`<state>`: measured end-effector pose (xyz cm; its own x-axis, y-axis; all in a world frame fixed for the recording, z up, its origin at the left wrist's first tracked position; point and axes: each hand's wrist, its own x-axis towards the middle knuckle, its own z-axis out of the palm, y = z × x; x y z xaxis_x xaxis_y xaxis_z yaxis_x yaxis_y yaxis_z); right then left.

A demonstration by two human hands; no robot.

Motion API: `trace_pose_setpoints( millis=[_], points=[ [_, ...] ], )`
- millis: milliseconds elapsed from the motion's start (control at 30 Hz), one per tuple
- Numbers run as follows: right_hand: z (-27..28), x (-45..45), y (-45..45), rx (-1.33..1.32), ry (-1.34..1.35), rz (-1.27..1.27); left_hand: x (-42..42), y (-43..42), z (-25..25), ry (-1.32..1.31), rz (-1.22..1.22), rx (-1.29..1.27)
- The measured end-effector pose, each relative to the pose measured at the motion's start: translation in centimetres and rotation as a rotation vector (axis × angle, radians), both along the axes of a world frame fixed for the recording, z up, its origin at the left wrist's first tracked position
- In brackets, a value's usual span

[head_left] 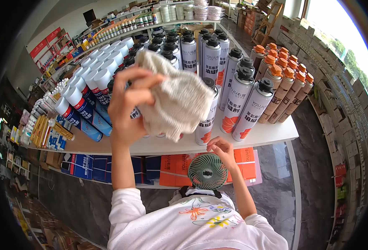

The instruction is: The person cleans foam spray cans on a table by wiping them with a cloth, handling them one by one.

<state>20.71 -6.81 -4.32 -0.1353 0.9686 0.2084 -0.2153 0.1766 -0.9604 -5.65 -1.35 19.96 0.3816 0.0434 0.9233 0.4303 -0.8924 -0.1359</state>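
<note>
My left hand point(130, 106) is raised over the shelf, its fingers closed on a crumpled, greyish-white cloth point(175, 98). The cloth hides part of the white spray cans with black caps behind it. My right hand point(222, 151) is at the shelf's front edge, fingers loosely bent and apart, with nothing seen in them. Just above it, near its fingertips, stands a white foam can point(206, 121); whether they touch I cannot tell. More such foam cans point(237, 98) stand upright to the right.
Blue cans with white caps point(80, 102) fill the left of the white shelf point(271, 135); brown cans with orange caps point(282, 89) stand right. A round green fan point(207, 171) sits at my waist. Orange boxes point(173, 168) and blue boxes point(98, 166) lie below.
</note>
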Motion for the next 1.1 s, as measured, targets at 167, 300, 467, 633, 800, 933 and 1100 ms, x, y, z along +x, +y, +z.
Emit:
trace_pose_setpoints(
  millis=[167,300,467,633,800,933,1100],
  points=[
    [1.3,0.0,-1.0,0.032,-0.028,-0.021,5.1,4.2,5.5,0.294,-0.178,-0.157],
    [3.0,0.9,-2.2,0.118,-0.128,-0.141,6.6,7.2,3.5,0.658,-0.235,-0.593],
    [7.7,4.2,-1.4,0.418,-0.228,-0.262,6.1,7.3,3.7,0.639,-0.268,-0.648],
    [19.0,5.1,1.3,0.907,-0.394,-0.37,5.7,6.9,2.9,0.516,-0.251,-0.64],
    [27.6,1.8,4.0,0.89,-0.795,-0.228,5.7,6.6,2.0,0.448,-0.242,-0.663],
    [28.3,0.7,7.0,0.923,-1.012,-0.085,5.0,4.7,1.6,0.363,-0.092,-0.614],
    [26.7,0.9,8.5,0.899,-1.053,0.074,3.1,2.1,-2.7,-0.002,-0.032,-0.428]
  ],
)
